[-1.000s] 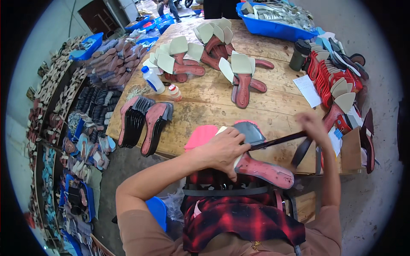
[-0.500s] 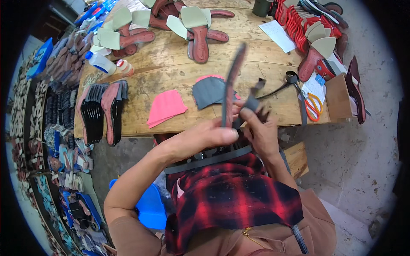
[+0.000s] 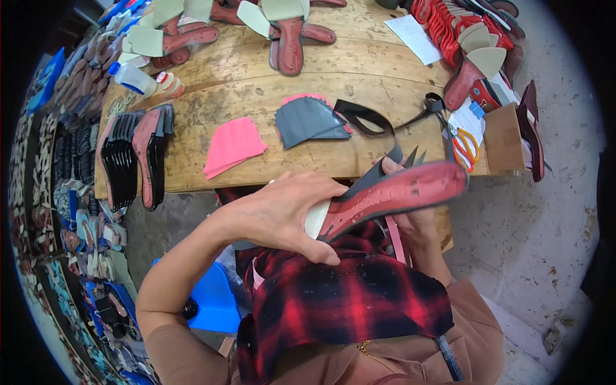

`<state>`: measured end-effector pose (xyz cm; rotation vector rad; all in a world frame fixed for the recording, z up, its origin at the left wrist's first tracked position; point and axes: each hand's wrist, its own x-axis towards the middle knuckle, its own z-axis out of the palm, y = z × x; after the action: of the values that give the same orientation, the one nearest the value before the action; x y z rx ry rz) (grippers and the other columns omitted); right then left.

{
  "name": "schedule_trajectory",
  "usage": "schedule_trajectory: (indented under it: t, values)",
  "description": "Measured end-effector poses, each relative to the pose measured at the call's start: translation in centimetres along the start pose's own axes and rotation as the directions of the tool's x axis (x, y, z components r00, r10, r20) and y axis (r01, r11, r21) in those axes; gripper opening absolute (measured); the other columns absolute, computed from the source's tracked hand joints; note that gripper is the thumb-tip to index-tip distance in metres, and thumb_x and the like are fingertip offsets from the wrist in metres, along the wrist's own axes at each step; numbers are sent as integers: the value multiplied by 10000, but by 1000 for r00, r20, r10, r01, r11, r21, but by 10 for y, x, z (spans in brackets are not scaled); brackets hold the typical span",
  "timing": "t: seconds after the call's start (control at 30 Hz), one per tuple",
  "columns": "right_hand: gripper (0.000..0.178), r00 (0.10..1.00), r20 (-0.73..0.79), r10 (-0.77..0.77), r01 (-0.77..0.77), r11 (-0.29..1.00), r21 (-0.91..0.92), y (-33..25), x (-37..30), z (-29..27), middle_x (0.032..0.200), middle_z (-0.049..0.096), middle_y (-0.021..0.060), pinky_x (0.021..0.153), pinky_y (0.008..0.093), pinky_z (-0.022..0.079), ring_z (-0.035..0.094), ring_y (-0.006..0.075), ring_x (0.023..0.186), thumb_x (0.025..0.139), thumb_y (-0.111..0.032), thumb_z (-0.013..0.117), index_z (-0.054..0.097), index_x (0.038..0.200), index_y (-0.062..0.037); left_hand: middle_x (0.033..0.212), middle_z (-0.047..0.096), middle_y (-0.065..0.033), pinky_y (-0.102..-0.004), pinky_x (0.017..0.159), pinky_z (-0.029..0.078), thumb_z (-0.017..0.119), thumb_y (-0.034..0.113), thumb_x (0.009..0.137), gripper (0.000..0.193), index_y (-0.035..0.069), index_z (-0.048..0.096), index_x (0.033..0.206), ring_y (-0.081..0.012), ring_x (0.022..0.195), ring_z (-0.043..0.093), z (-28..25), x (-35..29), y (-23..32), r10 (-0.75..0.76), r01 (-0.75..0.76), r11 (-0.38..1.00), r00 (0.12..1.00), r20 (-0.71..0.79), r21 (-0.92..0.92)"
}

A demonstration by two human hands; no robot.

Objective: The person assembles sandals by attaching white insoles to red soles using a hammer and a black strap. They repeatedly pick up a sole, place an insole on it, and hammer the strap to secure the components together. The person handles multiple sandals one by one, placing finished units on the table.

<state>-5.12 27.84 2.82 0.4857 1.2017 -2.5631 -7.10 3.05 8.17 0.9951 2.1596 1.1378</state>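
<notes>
My left hand (image 3: 276, 208) is wrapped round the cream end of a red insole (image 3: 398, 192) with a dark edge, thumb below and fingers above. The insole lies tilted over my lap, its rounded end pointing right. Behind it, my right hand (image 3: 414, 221) is partly hidden; its thumb presses on a dark strip (image 3: 369, 179). This joins a long black band (image 3: 366, 115) lying on the table. Two pointed dark tips (image 3: 416, 156) rise beside that thumb; what they belong to is hidden. A narrow pink strip (image 3: 395, 240) hangs under the insole.
On the wooden table (image 3: 231, 96) lie pink pieces (image 3: 237, 146), dark grey pieces (image 3: 309, 122) and red insoles with cream ends (image 3: 290, 48). Orange-handled scissors (image 3: 467, 147) and a cardboard box (image 3: 504, 138) sit at the right edge. Stacked soles (image 3: 122, 160) overhang the front left edge.
The insole has swung from upright to nearly level, its red face now showing. My left hand has turned and holds its cream end. The view has shifted slightly.
</notes>
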Motion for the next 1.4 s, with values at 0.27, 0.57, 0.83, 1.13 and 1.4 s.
schedule_trajectory:
  t: [0.27, 0.57, 0.83, 1.13, 1.4]
  values:
    - [321, 994, 86, 63, -49, 986, -161, -1, -7, -14, 866, 683, 76, 451, 195, 445, 615, 83, 579, 955, -286, 599, 625, 1108, -5, 1167, 583, -196, -392, 978, 398, 843, 520, 578, 917, -18, 548, 1260, -341, 1132, 525, -12, 22, -7, -129, 145, 986, 976, 176, -79]
    - [492, 981, 146, 125, -134, 989, 56, -21, -20, 3, 918, 685, 76, 444, 233, 418, 615, 104, 668, 965, -499, 526, 614, 1172, -62, 1152, 596, -173, -378, 967, 408, 873, 470, 560, 912, -4, 552, 1270, -316, 1099, 552, -13, 20, -21, -97, 102, 994, 985, 141, -30]
    - [871, 938, 333, -99, 144, 983, -114, -10, 14, 27, 1226, 631, 95, 465, 159, 355, 600, 46, 806, 826, -669, 603, 472, 1356, 9, 1150, 608, -108, -339, 970, 417, 891, 348, 596, 756, 23, 597, 1211, -212, 1120, 545, 11, 23, -26, -184, 183, 898, 982, 37, -400]
    - [118, 980, 152, -129, 154, 973, -169, -2, 31, 7, 735, 636, 23, 372, 202, 309, 467, 51, 466, 893, -76, 635, 652, 992, -14, 1036, 599, -184, -382, 824, 450, 864, 480, 544, 795, -39, 591, 1081, -319, 961, 584, 16, 26, -22, -222, 189, 938, 971, -85, -291]
    - [190, 995, 83, 50, -49, 999, -20, -8, 16, -13, 828, 600, 61, 544, 253, 459, 568, 143, 623, 863, -153, 642, 590, 1010, -45, 1071, 587, -164, -392, 913, 419, 881, 492, 531, 817, -12, 595, 1108, -329, 1035, 547, 7, 29, -25, -130, 130, 992, 986, -104, -8]
